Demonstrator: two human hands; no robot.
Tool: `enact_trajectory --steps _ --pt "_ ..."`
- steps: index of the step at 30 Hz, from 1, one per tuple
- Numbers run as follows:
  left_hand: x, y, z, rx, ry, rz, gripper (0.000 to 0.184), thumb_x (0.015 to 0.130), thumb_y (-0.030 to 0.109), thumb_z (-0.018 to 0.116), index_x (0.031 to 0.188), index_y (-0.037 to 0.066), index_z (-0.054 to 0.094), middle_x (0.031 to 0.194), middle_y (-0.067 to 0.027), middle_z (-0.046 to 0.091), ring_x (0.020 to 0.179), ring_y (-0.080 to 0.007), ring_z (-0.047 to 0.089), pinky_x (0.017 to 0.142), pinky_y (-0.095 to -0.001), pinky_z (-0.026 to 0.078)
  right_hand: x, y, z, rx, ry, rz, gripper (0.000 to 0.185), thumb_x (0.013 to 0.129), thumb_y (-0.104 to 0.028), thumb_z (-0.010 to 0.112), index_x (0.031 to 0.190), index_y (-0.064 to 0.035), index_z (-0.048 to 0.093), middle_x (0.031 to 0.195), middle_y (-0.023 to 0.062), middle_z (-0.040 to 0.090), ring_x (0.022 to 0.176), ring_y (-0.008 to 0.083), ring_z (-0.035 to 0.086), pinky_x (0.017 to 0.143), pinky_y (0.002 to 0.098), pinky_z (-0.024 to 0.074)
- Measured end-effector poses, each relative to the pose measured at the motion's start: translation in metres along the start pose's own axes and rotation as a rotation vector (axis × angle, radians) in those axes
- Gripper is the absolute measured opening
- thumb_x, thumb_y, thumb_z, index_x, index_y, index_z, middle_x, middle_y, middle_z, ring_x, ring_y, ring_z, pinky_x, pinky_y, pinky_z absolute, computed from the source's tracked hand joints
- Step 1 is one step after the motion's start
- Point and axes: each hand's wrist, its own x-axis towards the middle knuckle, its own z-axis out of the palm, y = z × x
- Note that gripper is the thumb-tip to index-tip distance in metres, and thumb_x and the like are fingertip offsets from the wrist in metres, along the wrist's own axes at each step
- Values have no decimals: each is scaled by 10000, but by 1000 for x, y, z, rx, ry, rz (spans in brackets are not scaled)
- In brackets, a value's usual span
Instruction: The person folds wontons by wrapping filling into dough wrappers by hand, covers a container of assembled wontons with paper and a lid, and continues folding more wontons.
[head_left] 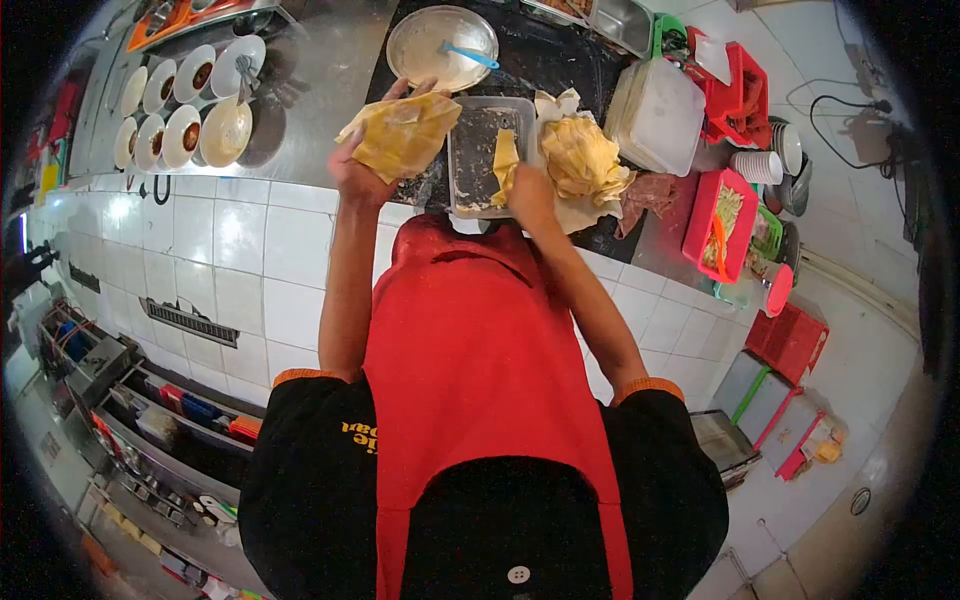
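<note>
My left hand (362, 182) grips a stack of thin yellow dough wrappers (405, 135), fingers behind and thumb at the near edge. Over the right side of a clear plastic tray (457, 150), my right hand (532, 197) is closed at a folded yellow dough wrapper (506, 155); its fingertips are partly hidden. Crumbs of pale filling cling to the tray's bottom. Right of the tray, a heap of yellow wrappers (580, 158) lies on paper. Beyond the tray is a round bowl (415, 45) of pale paste with a blue spoon (470, 54) in it.
Several white bowls (225, 132) with dark sauce stand in rows on the steel counter at left. Stacked plastic containers (657, 115), a red basket (735, 95) and a pink tub (698, 232) crowd the right side. A brown plastic bag (648, 200) lies by the heap.
</note>
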Motion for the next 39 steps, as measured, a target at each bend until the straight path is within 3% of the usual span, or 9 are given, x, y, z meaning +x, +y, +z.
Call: enact_trajectory --steps 8,11,14,18,20,22,24,29,39 --pt "-11 -25 -28 -176 52 -133 685 923 214 513 1521 -34 289 1573 -286 330 1449 -455 351 1200 -505 328 -14 -8 -41 45 104 -82 217 805 -120 702 979 10 704 819 214 708 810 360 710 700 462 567" --pt "-16 -41 -47 -129 154 -197 635 929 180 507 1499 -35 331 1511 -263 443 1399 -395 454 1174 -470 381 -7 -2 -80 538 -114 -86 243 821 -84 741 1055 -30 705 776 63 702 739 144 691 695 295 551" --pt "-16 -62 -65 145 254 -310 600 950 224 497 1477 -38 383 1457 -241 516 1334 -355 536 1137 -441 432 -1 -6 -104 1032 -274 -132 250 859 -30 734 1104 -38 687 836 6 699 771 79 665 687 241 532" --pt "-13 -75 -48 25 161 -571 551 1014 310 494 1457 -14 436 1382 -200 588 1216 -306 632 1059 -424 505 -6 -23 -128 1215 -346 -178 275 881 -8 725 1147 -45 666 895 -22 687 785 71 647 692 228 525" --pt "-13 -76 -40 -65 149 -586 518 1020 337 520 1419 8 487 1344 -180 613 1163 -292 661 1004 -416 541 -1 -12 -115 1001 -294 -117 296 905 -31 724 1192 -17 655 927 2 703 830 74 645 767 246 519" --pt "-16 -80 -45 168 390 -619 462 1018 339 537 1354 22 542 1304 -148 632 1128 -270 677 971 -403 560 -7 -11 -112 839 -213 -93 322 891 -41 741 1200 -29 655 963 18 705 872 84 647 773 250 519" --pt "-18 -83 -50 271 419 -596 379 1006 303 587 1270 31 594 1223 -105 667 1078 -231 690 926 -364 574 -16 -21 -118 678 -130 -66 348 876 -50 758 1209 -41 655 999 34 707 914 93 648 779 253 519" --pt "-20 -86 -44 573 332 -459 288 974 243 680 1174 39 642 1109 -65 706 999 -160 681 845 -309 566 -7 -35 -109 562 189 -543 374 797 -187 837 1135 -92 705 1104 106 695 1089 251 637 908 382 522" --pt "-22 -80 -33 926 245 -377 291 961 289 716 1096 36 667 965 -35 721 853 -114 680 756 -280 561 -15 -54 -99 599 255 -526 343 808 -216 840 1088 -53 725 1080 109 709 998 250 678 896 365 527"
